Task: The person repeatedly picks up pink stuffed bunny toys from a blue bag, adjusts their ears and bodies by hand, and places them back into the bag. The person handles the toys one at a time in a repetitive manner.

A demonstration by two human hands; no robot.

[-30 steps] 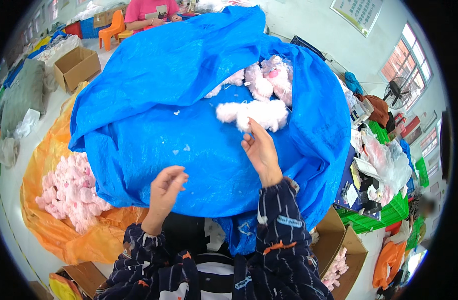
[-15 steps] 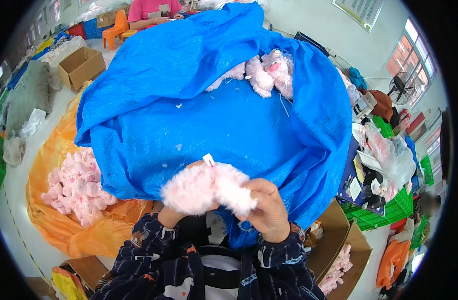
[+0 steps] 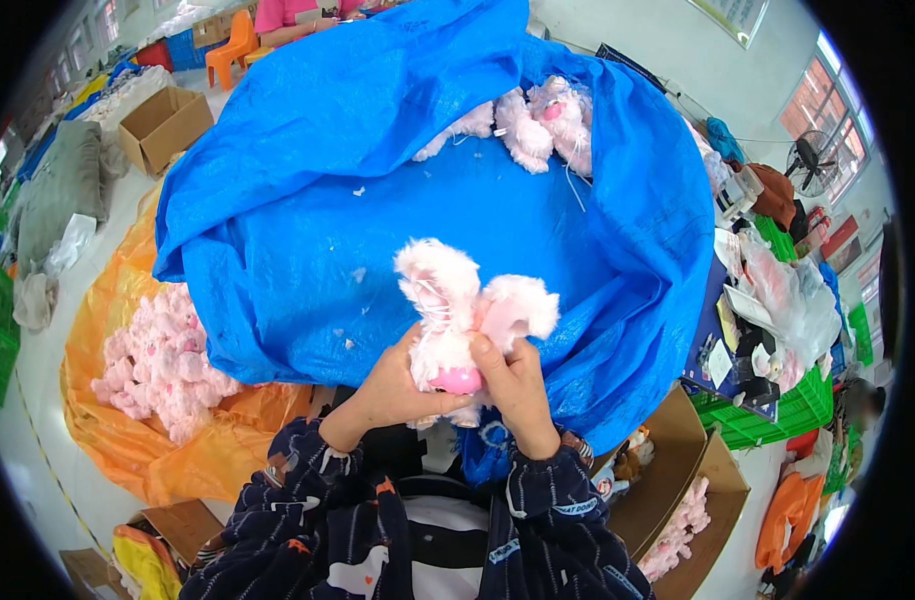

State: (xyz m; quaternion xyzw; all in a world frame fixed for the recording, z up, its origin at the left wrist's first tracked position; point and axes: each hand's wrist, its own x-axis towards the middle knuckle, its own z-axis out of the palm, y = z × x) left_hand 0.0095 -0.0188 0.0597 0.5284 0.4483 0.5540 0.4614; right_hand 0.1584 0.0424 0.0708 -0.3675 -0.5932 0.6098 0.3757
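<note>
A fluffy pink plush toy (image 3: 444, 330) is held between both hands above the near edge of the blue tarp (image 3: 308, 270). Two long ears stick up from it, and a darker pink snout points toward me. My left hand (image 3: 390, 388) wraps round its left side near the snout. My right hand (image 3: 516, 385) grips the right side, with the thumb pressed just below the right ear. More pink plush toys (image 3: 528, 125) lie at the tarp's far side, partly under its folds, with white strings trailing from them.
On the left, a heap of pink plush toys (image 3: 163, 360) rests on an orange sheet (image 3: 108, 440). Cardboard boxes with plush (image 3: 668, 490) stand at lower right. A green crate (image 3: 778, 415) and cluttered table (image 3: 713, 375) flank the tarp. A person in pink (image 3: 288, 25) sits at the back.
The plush toy has turned from lying sideways to ears up, snout toward me. My left hand has come out from behind it, and my right hand has shifted inward.
</note>
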